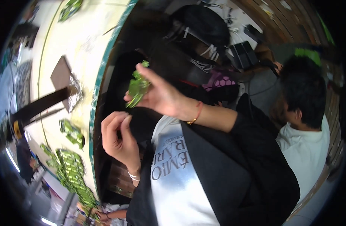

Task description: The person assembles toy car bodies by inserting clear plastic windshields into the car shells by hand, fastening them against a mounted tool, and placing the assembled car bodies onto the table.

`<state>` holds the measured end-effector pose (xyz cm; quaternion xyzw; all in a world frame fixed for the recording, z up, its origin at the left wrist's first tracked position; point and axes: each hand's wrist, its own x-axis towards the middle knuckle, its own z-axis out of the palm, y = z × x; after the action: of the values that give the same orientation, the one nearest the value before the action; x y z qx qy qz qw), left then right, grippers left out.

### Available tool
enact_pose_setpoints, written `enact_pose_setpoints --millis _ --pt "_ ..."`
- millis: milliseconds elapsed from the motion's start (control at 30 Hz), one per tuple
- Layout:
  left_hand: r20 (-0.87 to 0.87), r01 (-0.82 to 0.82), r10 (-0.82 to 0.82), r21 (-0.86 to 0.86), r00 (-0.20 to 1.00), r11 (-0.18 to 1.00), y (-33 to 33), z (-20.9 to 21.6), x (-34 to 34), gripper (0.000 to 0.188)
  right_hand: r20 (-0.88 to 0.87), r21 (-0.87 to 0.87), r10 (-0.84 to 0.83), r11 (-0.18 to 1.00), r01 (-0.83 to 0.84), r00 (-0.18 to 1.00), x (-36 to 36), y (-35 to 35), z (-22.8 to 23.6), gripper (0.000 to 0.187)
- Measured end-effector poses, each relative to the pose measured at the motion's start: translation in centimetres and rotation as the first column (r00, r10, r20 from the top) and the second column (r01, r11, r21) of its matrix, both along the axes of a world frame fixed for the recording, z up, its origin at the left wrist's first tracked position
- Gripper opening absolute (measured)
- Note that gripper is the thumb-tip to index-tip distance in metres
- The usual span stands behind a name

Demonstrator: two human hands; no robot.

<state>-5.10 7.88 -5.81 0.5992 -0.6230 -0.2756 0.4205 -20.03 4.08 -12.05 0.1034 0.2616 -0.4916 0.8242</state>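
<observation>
- Green piece, one, glossy, blurred; head view. Location: in the right hand, above the dark gap beside the counter.
- Hands, pair, bare. Right hand: palm turned up, thumb raised, grasping the green piece; red bracelet at the wrist. Left hand: just below the piece and apart from it, fingers curled, thumb close to the fingertips; whether anything is pinched there cannot be told. White band at its wrist.
- Counter, cream, teal edge, on the left.
- Loose green item, on the counter, near the left hand.
- Green heap, pieces massed along the counter's lower part.
- Brown plate, beside crumpled foil.
- Dark bar, reaching over the plate.
- Co-worker, white shirt, far right.
</observation>
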Motion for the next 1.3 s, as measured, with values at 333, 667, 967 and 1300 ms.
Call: enact_pose_setpoints --millis 333,667,967,1300 --pt "0.137 0.094 -0.088 -0.037 0.987 0.995 -0.2 0.8 0.4 0.016 -0.150 -0.030 0.041 0.998 -0.046 0.988 0.7 0.0 0.7 0.036" --pt "0.208 0.091 -0.080 -0.044 0.975 0.995 -0.4 0.8 0.3 0.018 -0.298 -0.116 0.025 0.991 -0.063 0.954 1.7 0.4 0.5 0.032" --pt "0.217 0.069 -0.046 -0.099 0.975 0.993 -0.5 0.5 0.2 0.022 -0.415 -0.133 -0.010 0.990 -0.050 0.910 1.8 0.3 0.8 0.029" --pt "0.108 0.003 0.000 -0.028 0.994 1.000 -1.0 0.0 0.3 0.020 -0.529 -0.171 -0.037 0.983 -0.064 0.848 1.8 0.1 1.1 0.036"
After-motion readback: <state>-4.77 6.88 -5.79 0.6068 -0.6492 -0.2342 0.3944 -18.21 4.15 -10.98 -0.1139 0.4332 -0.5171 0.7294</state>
